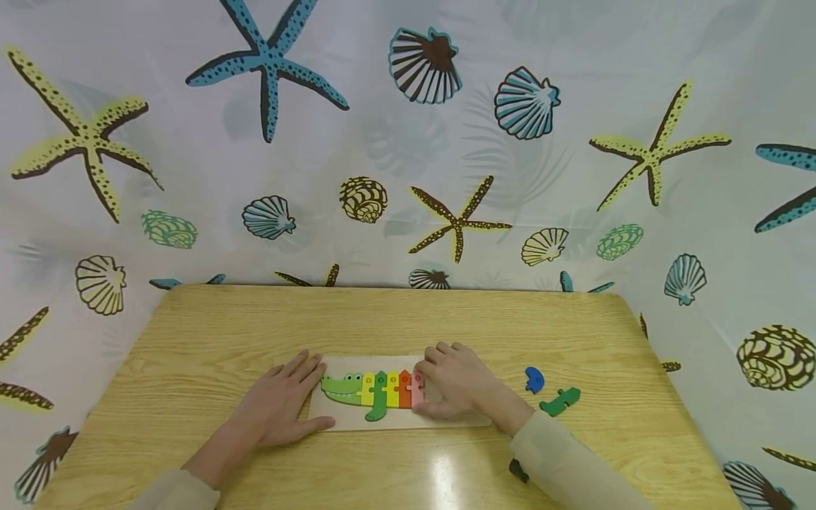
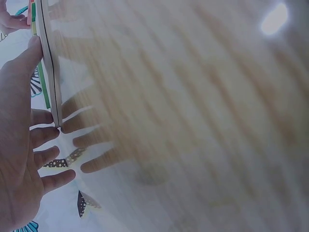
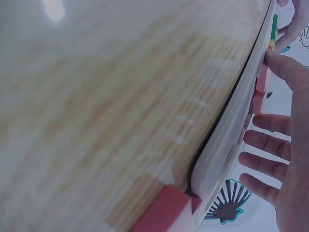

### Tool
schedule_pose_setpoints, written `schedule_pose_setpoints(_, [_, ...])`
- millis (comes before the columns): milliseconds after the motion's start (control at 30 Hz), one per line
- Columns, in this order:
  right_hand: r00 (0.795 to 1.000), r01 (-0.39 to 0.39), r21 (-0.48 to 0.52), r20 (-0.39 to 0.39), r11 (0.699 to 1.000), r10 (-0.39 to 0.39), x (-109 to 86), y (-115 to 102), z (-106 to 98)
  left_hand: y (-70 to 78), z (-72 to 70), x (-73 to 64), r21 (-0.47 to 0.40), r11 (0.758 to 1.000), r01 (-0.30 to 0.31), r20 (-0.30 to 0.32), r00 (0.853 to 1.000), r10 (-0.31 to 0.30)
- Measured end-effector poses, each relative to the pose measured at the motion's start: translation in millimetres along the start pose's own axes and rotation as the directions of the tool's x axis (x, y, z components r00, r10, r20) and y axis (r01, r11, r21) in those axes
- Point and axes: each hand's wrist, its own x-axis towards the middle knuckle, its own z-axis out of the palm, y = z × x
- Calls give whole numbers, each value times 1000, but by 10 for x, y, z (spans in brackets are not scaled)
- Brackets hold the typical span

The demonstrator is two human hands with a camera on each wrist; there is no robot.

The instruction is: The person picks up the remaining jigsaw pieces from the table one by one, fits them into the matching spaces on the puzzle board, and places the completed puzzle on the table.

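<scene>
A pale wooden puzzle board lies on the table with a crocodile in coloured pieces. Its green head is at the left, followed by yellow, green, yellow and orange-red pieces. My left hand rests at the board's left end, fingers extended and spread, thumb along the near edge. With thumb and index finger, my right hand pinches a pink puzzle piece at the right end of the row; its other fingers are extended in the right wrist view. This hand hides the board's right part.
To the right of the board lie a blue puzzle piece and a green one. A red piece sits by the board's end in the right wrist view. A patterned curtain hangs behind the wooden table.
</scene>
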Motion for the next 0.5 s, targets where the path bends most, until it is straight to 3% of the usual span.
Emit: schedule_pose_setpoints(500, [1000,-10,-1,26,1000,10,9,0,38,5,15,-2,10,1000,-4,-28,1000,4])
